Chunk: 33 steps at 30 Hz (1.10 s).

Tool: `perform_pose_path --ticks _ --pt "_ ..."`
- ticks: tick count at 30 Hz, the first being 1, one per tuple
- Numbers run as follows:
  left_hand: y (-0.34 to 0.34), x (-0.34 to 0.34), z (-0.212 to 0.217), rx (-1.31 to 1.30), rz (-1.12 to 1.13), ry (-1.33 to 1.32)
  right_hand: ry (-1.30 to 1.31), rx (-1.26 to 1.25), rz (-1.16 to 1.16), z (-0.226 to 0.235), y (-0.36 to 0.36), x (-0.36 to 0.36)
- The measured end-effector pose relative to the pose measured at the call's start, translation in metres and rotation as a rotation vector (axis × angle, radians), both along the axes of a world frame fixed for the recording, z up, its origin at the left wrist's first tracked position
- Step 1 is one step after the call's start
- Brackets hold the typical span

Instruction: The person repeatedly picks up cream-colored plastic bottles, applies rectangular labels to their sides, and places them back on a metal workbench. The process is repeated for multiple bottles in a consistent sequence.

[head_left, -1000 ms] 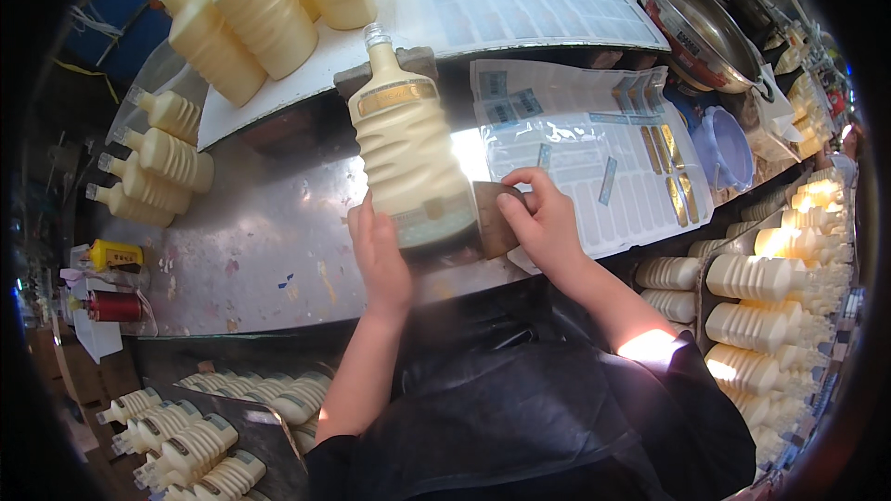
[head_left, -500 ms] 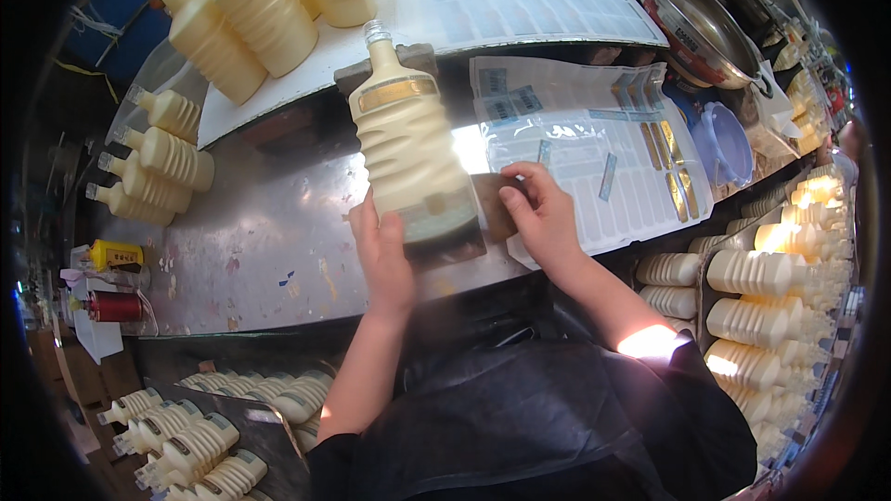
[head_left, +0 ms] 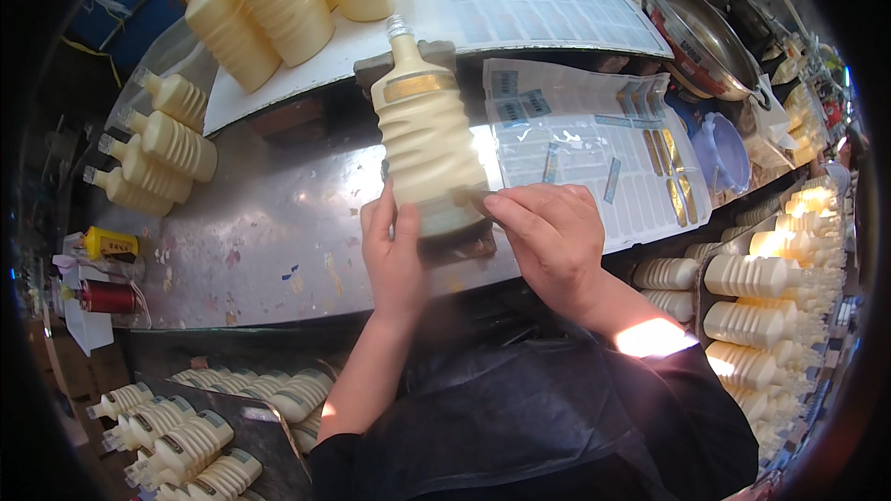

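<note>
Right hand (head_left: 560, 241) now closer to bottle (head_left: 429, 139), brown piece (head_left: 476, 200) in pinch; left hand (head_left: 394, 255) spread alongside

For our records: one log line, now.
left hand: on cream bottle | right hand: pinching brown piece at bottle's lower end | bottle: neck pointing away

- The bottle (head_left: 425, 150) between your left fingers (head_left: 380, 213) and right fingers (head_left: 516, 215) is cream, patterned with wavy ridges.
- Its upper label (head_left: 415, 85), beyond your fingers, is gold.
- Its lower band (head_left: 450, 215), beside your fingers, is pale grey-green.
- Right of your right fingers, the sheet (head_left: 640, 211) is whitish, with gold strips (head_left: 676, 202).
- Farther right, your bowl (head_left: 727, 156) is lavender.
- Well left of your left fingers, the spool (head_left: 107, 297) is red.
</note>
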<state>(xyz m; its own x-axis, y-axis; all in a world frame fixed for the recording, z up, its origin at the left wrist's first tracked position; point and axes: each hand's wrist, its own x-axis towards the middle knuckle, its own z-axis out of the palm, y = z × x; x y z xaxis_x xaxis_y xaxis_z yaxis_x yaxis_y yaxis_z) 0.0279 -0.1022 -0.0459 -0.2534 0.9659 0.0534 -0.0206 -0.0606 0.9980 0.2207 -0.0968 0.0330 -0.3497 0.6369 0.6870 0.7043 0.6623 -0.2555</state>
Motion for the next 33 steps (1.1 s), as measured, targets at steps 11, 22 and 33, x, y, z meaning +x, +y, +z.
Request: perform_pose_path --ticks 11,22,33 --pt "-0.015 0.011 0.004 -0.01 0.005 0.333 0.251 -0.255 0.029 -0.006 0.008 0.009" --pt "-0.016 0.013 0.006 -0.058 -0.021 0.182 0.365 -0.37 -0.01 -0.018 0.009 0.019" --pt "-0.014 0.015 0.006 -0.074 -0.022 0.114 0.374 -0.376 -0.004 -0.022 0.008 0.019"
